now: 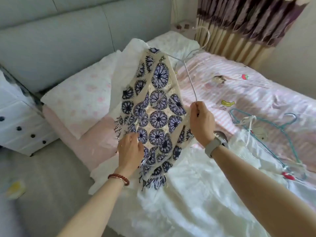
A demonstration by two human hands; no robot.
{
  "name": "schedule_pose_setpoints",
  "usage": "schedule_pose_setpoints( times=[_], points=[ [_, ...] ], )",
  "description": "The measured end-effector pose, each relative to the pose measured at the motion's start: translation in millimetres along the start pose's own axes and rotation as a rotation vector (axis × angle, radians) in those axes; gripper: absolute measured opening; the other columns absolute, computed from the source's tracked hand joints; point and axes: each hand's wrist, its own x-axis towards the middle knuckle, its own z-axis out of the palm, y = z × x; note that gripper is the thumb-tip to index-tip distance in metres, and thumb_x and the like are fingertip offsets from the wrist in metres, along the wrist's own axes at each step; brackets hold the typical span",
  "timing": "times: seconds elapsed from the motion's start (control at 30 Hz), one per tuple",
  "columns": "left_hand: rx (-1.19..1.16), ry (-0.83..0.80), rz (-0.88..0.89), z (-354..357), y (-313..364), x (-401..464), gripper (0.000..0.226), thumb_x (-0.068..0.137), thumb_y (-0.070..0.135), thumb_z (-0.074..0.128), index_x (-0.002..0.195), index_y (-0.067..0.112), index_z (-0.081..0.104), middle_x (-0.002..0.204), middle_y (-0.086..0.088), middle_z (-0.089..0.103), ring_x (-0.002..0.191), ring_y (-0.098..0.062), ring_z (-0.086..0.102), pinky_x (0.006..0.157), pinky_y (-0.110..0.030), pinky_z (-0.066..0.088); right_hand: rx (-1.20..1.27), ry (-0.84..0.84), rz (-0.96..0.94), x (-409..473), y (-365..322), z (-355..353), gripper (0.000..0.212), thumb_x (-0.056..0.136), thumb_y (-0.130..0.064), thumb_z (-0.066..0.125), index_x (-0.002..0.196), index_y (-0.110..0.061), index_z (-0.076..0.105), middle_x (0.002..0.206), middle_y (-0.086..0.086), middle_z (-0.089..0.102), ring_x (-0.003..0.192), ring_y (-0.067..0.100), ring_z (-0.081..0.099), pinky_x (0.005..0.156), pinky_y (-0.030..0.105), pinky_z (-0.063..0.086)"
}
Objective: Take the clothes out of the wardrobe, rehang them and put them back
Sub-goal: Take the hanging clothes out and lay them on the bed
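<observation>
1. the white wire hanger runs under the patterned garment, so its far arm is hidden.
2. the right hand covers the hanger's near end.
3. the left hand hides its fingertips in the fabric.
4. the white drawer unit is cut off by the left edge.
5. the yellow thing on the floor is too blurred to name.
</observation>
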Motion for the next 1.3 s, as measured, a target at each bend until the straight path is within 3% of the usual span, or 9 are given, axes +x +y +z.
schedule_pose_setpoints(
  times=[0.13, 0.3, 0.43, 0.53, 0.67, 0.77, 0.9, 1.07, 1.3],
  points=[
    [0.108, -0.366, -0.093, 78.7, -66.8, 1.5, 0.033, 0.096, 0.023, 0.037, 0.124, 0.011, 0.048, 0.129, -0.008, 0.051, 0.122, -0.025, 0.045, 0.099, -0.041, 0.04, -0.155, -0.01, 0.145, 18.9, 51.5, 64.7, 0.028, 0.099, -0.021, 0.033, 0.089, -0.002, 0.052, 0.068, 0.009, 0.051, 0.055, 0.021, 0.042, 0.048, 0.027, 0.026],
    [0.252, -0.655, -0.183, 136.0, -127.9, 18.9, 0.064, 0.096, 0.047, 0.029, 0.148, 0.021, 0.003, 0.157, -0.002, -0.002, 0.143, -0.026, -0.007, 0.114, -0.053, 0.007, -0.219, -0.08, 0.223, 20.2, 104.3, 118.1, 0.029, 0.099, -0.018, 0.031, 0.089, 0.001, 0.051, 0.072, 0.006, 0.044, 0.053, 0.015, 0.032, 0.042, 0.013, 0.028],
    [0.238, -0.577, -0.218, 152.7, -150.2, 20.9, 0.07, 0.093, 0.055, 0.03, 0.148, 0.019, 0.006, 0.153, -0.011, 0.023, 0.142, -0.025, 0.013, 0.11, -0.048, -0.013, -0.286, -0.152, 0.225, 10.4, 124.9, 136.3, 0.028, 0.099, -0.021, 0.031, 0.089, -0.005, 0.052, 0.068, 0.005, 0.047, 0.048, 0.012, 0.032, 0.042, 0.022, 0.021],
    [0.236, -0.414, -0.128, 148.5, -144.4, -5.9, 0.062, 0.093, 0.053, 0.028, 0.141, 0.014, 0.025, 0.129, -0.012, 0.056, 0.122, -0.025, 0.048, 0.112, -0.047, 0.008, -0.291, -0.175, 0.199, 3.1, 128.1, 139.4, 0.027, 0.098, -0.021, 0.033, 0.086, -0.007, 0.052, 0.065, 0.003, 0.047, 0.046, 0.011, 0.032, 0.043, 0.023, 0.02],
    [0.017, -0.579, -0.2, 134.5, -120.5, -69.2, 0.054, 0.096, 0.048, 0.02, 0.142, 0.019, 0.023, 0.134, -0.012, 0.049, 0.099, -0.025, 0.058, 0.079, -0.035, 0.05, -0.234, -0.234, 0.152, -9.2, 119.4, 134.6, 0.024, 0.098, -0.019, 0.033, 0.082, -0.009, 0.049, 0.064, 0.003, 0.047, 0.048, 0.015, 0.035, 0.043, 0.024, 0.021],
    [0.004, -0.751, -0.146, 135.1, -104.1, -109.4, 0.048, 0.1, 0.039, 0.019, 0.144, 0.02, 0.021, 0.137, -0.018, 0.045, 0.097, -0.03, 0.057, 0.073, -0.038, 0.05, -0.191, -0.297, 0.109, -18.4, 108.2, 129.4, 0.026, 0.097, -0.019, 0.034, 0.083, -0.004, 0.051, 0.065, 0.004, 0.047, 0.047, 0.012, 0.033, 0.042, 0.023, 0.021],
    [-0.162, -0.912, -0.354, 130.7, -90.5, -144.0, 0.048, 0.099, 0.045, 0.02, 0.137, 0.022, 0.038, 0.135, -0.009, 0.049, 0.117, -0.027, 0.05, 0.094, -0.031, 0.039, -0.157, -0.379, 0.039, -30.2, 93.8, 117.8, 0.028, 0.098, -0.02, 0.035, 0.086, -0.003, 0.054, 0.068, 0.003, 0.05, 0.049, 0.011, 0.035, 0.043, 0.023, 0.022],
    [-0.266, -0.429, -0.401, 93.9, -89.1, -123.6, 0.034, 0.099, 0.024, 0.036, 0.126, 0.013, 0.054, 0.113, -0.006, 0.057, 0.111, -0.019, 0.048, 0.089, -0.023, 0.034, -0.043, -0.446, -0.115, -44.0, 58.8, 90.2, 0.024, 0.097, -0.017, 0.039, 0.085, -0.006, 0.057, 0.062, -0.003, 0.051, 0.045, 0.0, 0.042, 0.043, 0.017, 0.027],
    [-0.383, 0.272, -0.362, 7.2, -56.6, -68.8, 0.067, 0.091, 0.055, 0.033, 0.147, 0.03, 0.007, 0.156, 0.001, 0.005, 0.143, -0.013, 0.003, 0.116, -0.04, 0.009, 0.232, -0.549, -0.301, -63.4, -9.5, 41.0, 0.02, 0.095, -0.014, 0.046, 0.09, -0.001, 0.061, 0.062, 0.0, 0.055, 0.041, 0.0, 0.039, 0.043, 0.011, 0.03]
  ],
)
